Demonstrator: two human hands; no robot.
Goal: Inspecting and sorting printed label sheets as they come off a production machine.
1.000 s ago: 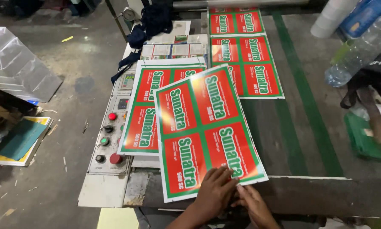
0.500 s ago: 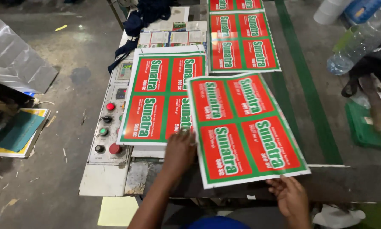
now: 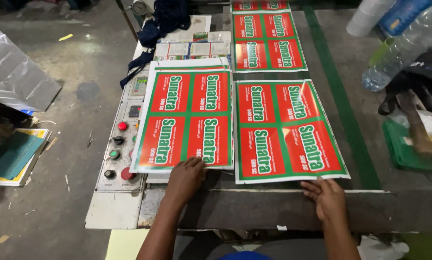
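Note:
Two printed sheets with red panels and green borders lie side by side on a dark metal work surface (image 3: 273, 207). My left hand (image 3: 184, 180) rests flat on the near edge of the left sheet stack (image 3: 187, 120). My right hand (image 3: 324, 197) touches the near right edge of the right sheet (image 3: 285, 132), fingers spread along its border. A third sheet of the same print (image 3: 266, 38) lies farther back.
A grey control panel (image 3: 120, 149) with red, green and black buttons sits left of the sheets. Dark cloth (image 3: 163, 24) hangs at the back. A plastic bottle (image 3: 399, 53), green tray (image 3: 403, 149) and clutter lie at right. Papers (image 3: 11, 156) and foil (image 3: 16, 77) cover the floor at left.
The sheet that I held tilted has been swung to the right and laid flat beside the left stack. My hands have moved apart, the left onto the stack, the right to the sheet's near edge.

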